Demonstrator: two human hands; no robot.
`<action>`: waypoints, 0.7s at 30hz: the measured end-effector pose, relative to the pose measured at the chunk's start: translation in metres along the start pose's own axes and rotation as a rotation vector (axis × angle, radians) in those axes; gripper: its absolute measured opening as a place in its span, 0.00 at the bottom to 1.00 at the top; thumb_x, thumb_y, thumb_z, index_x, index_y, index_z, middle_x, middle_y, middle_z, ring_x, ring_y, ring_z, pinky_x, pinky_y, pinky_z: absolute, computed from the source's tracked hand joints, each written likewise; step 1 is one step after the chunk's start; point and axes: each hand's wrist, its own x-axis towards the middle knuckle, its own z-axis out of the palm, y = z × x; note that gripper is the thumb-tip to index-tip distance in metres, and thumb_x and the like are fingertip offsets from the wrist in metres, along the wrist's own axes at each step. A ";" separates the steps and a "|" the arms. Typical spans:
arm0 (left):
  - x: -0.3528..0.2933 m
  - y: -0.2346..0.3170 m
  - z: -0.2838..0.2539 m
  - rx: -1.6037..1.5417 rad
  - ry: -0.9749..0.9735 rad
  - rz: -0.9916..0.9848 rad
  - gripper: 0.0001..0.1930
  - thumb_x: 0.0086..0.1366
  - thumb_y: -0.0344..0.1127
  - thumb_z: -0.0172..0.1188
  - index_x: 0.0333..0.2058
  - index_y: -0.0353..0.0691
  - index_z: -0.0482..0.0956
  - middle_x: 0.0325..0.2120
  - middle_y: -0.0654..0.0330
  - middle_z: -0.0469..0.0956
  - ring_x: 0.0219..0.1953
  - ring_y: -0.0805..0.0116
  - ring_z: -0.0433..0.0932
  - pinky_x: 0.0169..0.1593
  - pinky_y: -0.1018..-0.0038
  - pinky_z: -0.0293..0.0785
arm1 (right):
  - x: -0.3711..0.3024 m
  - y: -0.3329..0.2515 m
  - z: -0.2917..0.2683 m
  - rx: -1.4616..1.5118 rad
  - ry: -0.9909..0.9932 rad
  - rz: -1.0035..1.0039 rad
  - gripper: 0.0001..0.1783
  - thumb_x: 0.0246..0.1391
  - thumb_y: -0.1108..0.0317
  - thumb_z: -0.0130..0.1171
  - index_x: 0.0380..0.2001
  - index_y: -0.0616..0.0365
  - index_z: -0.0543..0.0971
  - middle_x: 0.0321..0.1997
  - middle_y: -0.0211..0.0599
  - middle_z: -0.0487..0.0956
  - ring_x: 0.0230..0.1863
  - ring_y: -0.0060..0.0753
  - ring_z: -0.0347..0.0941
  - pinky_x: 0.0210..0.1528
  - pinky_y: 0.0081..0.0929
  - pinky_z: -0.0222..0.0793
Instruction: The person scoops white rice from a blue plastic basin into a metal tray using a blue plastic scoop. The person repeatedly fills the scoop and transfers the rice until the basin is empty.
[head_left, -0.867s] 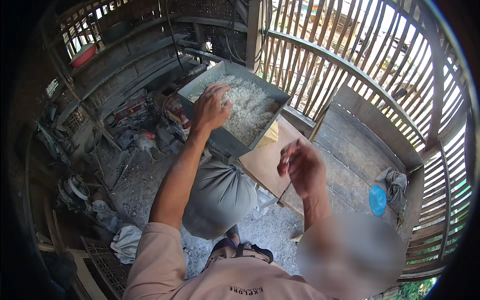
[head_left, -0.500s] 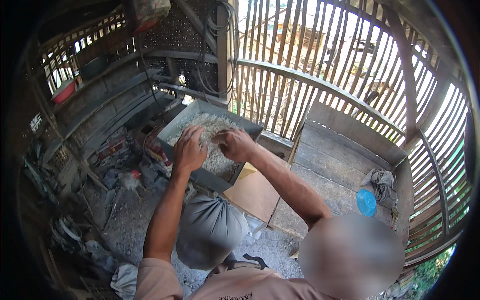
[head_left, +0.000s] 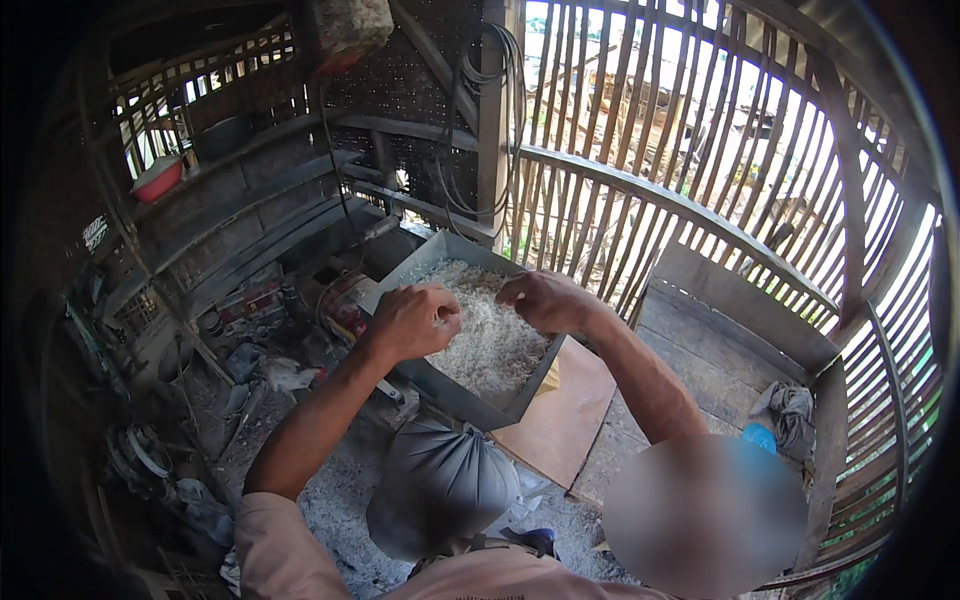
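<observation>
The right hand [head_left: 540, 300] has joined the left hand [head_left: 412, 320], both curled, pinching white shavings [head_left: 490, 345] beneath them.

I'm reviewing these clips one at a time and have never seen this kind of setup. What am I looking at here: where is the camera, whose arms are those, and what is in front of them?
There is no machine here. The picture comes from a wide fisheye camera worn on a person's head, looking down, so straight slats bend near the rim and the person's own arms come in from below. The left hand and right hand are both over a grey metal tray filled with pale, shredded-looking material; the fingers are curled at its surface, though I cannot tell whether they grip any. In front of the tray lies a tied grey sack, and beside it a flat wooden board. To the right, a crumpled cloth lies on a plank platform, with a slatted bamboo wall behind.
</observation>
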 end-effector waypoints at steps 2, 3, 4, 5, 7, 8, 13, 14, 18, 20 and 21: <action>0.002 -0.022 0.013 0.333 0.055 -0.061 0.16 0.64 0.46 0.64 0.42 0.40 0.85 0.42 0.53 0.84 0.47 0.56 0.84 0.50 0.62 0.79 | 0.021 0.009 0.006 -0.088 0.011 0.122 0.17 0.57 0.66 0.52 0.42 0.56 0.87 0.49 0.51 0.85 0.48 0.52 0.83 0.53 0.46 0.78; 0.005 -0.028 0.017 0.502 0.079 -0.089 0.17 0.65 0.47 0.63 0.43 0.40 0.85 0.44 0.52 0.83 0.49 0.56 0.83 0.52 0.61 0.78 | 0.031 0.002 0.012 -0.154 -0.037 0.216 0.16 0.58 0.64 0.52 0.41 0.57 0.87 0.48 0.53 0.85 0.47 0.54 0.84 0.52 0.47 0.78; 0.008 -0.031 0.022 0.520 -0.063 -0.193 0.19 0.66 0.49 0.61 0.47 0.41 0.84 0.47 0.49 0.82 0.53 0.54 0.81 0.56 0.59 0.77 | 0.041 -0.003 0.020 -0.221 -0.084 0.309 0.17 0.60 0.63 0.52 0.39 0.58 0.87 0.47 0.55 0.85 0.45 0.56 0.84 0.51 0.48 0.79; 0.021 -0.030 0.028 0.395 -0.070 -0.171 0.19 0.66 0.49 0.61 0.47 0.41 0.84 0.47 0.49 0.82 0.53 0.53 0.81 0.56 0.59 0.77 | 0.040 0.011 0.044 -0.279 0.083 0.269 0.18 0.61 0.59 0.52 0.36 0.59 0.86 0.43 0.57 0.85 0.43 0.61 0.84 0.49 0.50 0.79; 0.031 -0.038 0.036 0.154 -0.095 -0.175 0.18 0.66 0.48 0.61 0.46 0.41 0.84 0.47 0.49 0.82 0.52 0.52 0.82 0.55 0.58 0.77 | 0.044 0.003 0.054 -0.251 -0.009 0.176 0.18 0.60 0.58 0.52 0.36 0.59 0.86 0.41 0.55 0.86 0.43 0.61 0.83 0.49 0.49 0.79; 0.035 -0.037 0.031 -0.074 -0.085 -0.127 0.17 0.65 0.45 0.62 0.46 0.42 0.84 0.46 0.50 0.83 0.49 0.49 0.83 0.54 0.55 0.77 | 0.046 -0.005 0.048 -0.244 -0.039 0.152 0.20 0.66 0.57 0.47 0.41 0.57 0.84 0.40 0.52 0.85 0.44 0.55 0.83 0.45 0.49 0.79; 0.021 -0.044 0.020 0.350 0.060 -0.231 0.16 0.64 0.40 0.60 0.48 0.42 0.84 0.45 0.51 0.84 0.47 0.48 0.83 0.54 0.54 0.78 | 0.076 -0.017 0.016 -0.232 0.055 0.181 0.22 0.65 0.55 0.47 0.42 0.56 0.86 0.47 0.51 0.85 0.49 0.56 0.82 0.51 0.51 0.78; 0.029 -0.049 0.027 0.451 0.023 -0.265 0.16 0.64 0.39 0.60 0.48 0.42 0.84 0.46 0.51 0.84 0.48 0.47 0.83 0.54 0.54 0.78 | 0.083 -0.001 0.027 -0.237 0.007 0.161 0.23 0.66 0.53 0.46 0.43 0.56 0.86 0.50 0.50 0.84 0.51 0.54 0.81 0.52 0.50 0.77; 0.038 -0.049 0.043 0.197 0.019 -0.307 0.16 0.65 0.38 0.57 0.49 0.42 0.84 0.48 0.51 0.84 0.49 0.48 0.84 0.55 0.56 0.78 | 0.086 0.002 0.060 -0.234 -0.040 0.086 0.24 0.68 0.50 0.45 0.47 0.52 0.85 0.54 0.46 0.84 0.57 0.51 0.80 0.57 0.45 0.75; 0.032 -0.058 0.034 -0.030 0.032 -0.227 0.16 0.65 0.38 0.56 0.49 0.41 0.85 0.49 0.51 0.84 0.49 0.47 0.84 0.56 0.57 0.78 | 0.087 0.004 0.050 -0.130 -0.133 0.049 0.23 0.70 0.48 0.45 0.50 0.48 0.84 0.54 0.43 0.84 0.57 0.47 0.79 0.59 0.43 0.73; 0.025 -0.060 0.027 -0.143 0.047 -0.191 0.16 0.66 0.38 0.56 0.49 0.41 0.85 0.49 0.51 0.84 0.50 0.47 0.84 0.56 0.57 0.78 | 0.087 -0.002 0.038 -0.083 -0.183 0.025 0.23 0.70 0.47 0.45 0.52 0.46 0.83 0.54 0.41 0.84 0.58 0.46 0.79 0.60 0.43 0.72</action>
